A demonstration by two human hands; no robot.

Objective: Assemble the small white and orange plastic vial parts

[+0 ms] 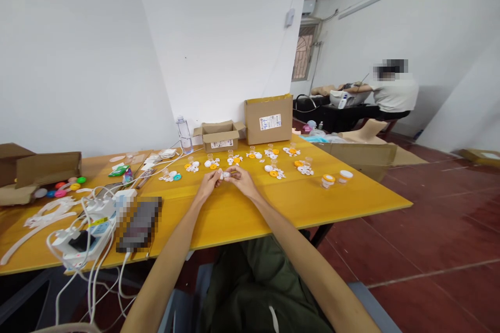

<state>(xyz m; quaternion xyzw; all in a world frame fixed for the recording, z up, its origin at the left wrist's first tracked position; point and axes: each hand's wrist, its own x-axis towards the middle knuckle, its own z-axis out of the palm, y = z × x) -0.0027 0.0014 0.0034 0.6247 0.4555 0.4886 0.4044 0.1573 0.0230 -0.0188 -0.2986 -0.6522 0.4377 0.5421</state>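
My left hand point(210, 183) and my right hand point(240, 179) meet above the near-middle of the yellow table, fingers pinched together. Between them is a small white plastic part point(225, 175); fingertips cover much of it, so its exact kind is unclear. Just beyond my hands, small groups of white and orange round plastic pieces point(236, 160) lie in rows with clear little cups. One group at the left has a teal ring point(177, 177). To the right stand two clear jars, one with an orange lid point(328, 179) and one with a white lid point(345, 175).
A small open carton point(221, 138), a larger closed box point(269, 120) and a clear bottle point(184, 134) line the wall side. Leftward are a power strip with cables point(94, 229), a blurred dark phone-like object point(139, 225) and colored balls point(60, 186). A person point(394, 94) sits far right.
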